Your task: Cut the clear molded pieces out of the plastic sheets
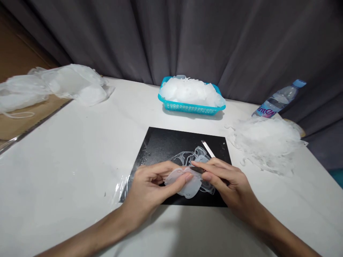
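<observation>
My left hand [150, 185] pinches a thin, translucent white plastic-like piece [189, 185] with a rounded outline between thumb and fingers. Close by on the right, my right hand [227, 176] is closed round a small dark metal tool [197, 170], its tip at the upper edge of that piece. Most of the tool is hidden by the fingers, so its exact kind is unclear. Clear, thin-edged scraps [184, 157] lie behind and under the hands on a black board [163, 142]. A flat silvery strip [207, 148] pokes out beyond my right knuckles.
A blue basket [193, 109] heaped with white translucent pieces stands at the back. To the right are a pile of clear scraps [270, 142] and a tilted water bottle [278, 100]. Filled clear bags [77, 84] lie at left near cardboard [32, 114]. A grey curtain [187, 39] hangs behind.
</observation>
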### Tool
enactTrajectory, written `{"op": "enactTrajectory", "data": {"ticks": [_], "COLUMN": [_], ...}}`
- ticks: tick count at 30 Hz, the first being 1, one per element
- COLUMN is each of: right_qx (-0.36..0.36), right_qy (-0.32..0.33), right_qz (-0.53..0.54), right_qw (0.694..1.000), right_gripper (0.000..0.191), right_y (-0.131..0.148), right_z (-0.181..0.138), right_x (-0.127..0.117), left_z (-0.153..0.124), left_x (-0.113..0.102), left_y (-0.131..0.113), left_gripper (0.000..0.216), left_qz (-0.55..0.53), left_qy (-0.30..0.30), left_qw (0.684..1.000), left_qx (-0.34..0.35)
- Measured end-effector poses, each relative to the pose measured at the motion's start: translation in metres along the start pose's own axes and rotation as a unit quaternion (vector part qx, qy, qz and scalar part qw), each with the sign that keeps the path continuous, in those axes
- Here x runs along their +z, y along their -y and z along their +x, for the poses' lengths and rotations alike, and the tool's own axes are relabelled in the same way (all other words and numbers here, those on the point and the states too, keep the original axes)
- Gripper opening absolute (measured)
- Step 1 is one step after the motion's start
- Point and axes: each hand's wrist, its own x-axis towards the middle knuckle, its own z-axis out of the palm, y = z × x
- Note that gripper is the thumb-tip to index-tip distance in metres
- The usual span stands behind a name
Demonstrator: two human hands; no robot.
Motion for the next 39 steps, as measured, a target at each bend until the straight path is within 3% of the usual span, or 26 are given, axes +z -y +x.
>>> {"op": "enactTrajectory", "data": {"ticks": [9, 17, 23, 26, 31, 36, 39], "right_qx": [0.010, 0.042, 0.046, 0.077, 0.104, 0.057, 0.033], "right_qy": [-0.004, -0.068, -0.170, -0.163, -0.138, -0.149, -0.161], "right_qz": [0.008, -0.002, -0.160, -0.240, -0.348, -0.439, -0.465], "right_qw": [1.000, 0.997, 0.971, 0.954, 0.921, 0.884, 0.870], "right_gripper": [0.030, 0.031, 0.039, 0.043, 0.045, 0.047, 0.046], "right_y": [0.001, -0.004, -0.037, -0.056, -0.074, -0.085, -0.088], "right_z": [-0.001, 0.008, 0.019, 0.021, 0.023, 0.023, 0.022], "right_x": [0.002, -0.008, -0.051, -0.065, -0.067, -0.062, -0.060], "left_z": [0.001, 0.003, 0.002, 0.003, 0.005, 0.003, 0.002], "left_x": [0.003, 0.002, 0.000, -0.002, -0.004, -0.005, -0.006], "left_y": [-0.003, -0.004, -0.006, -0.005, -0.002, 0.003, 0.007], "left_gripper": [0.007, 0.002, 0.008, 0.012, 0.023, 0.017, 0.018], "left_qz": [-0.022, -0.031, -0.062, -0.060, -0.073, 0.020, -0.016], "left_qy": [-0.009, -0.011, -0.005, 0.007, 0.032, 0.051, 0.057], "left_qw": [1.000, 0.999, 0.996, 0.996, 0.993, 0.998, 0.996], "left_qx": [-0.007, -0.028, -0.059, -0.068, -0.082, -0.030, -0.060]}}
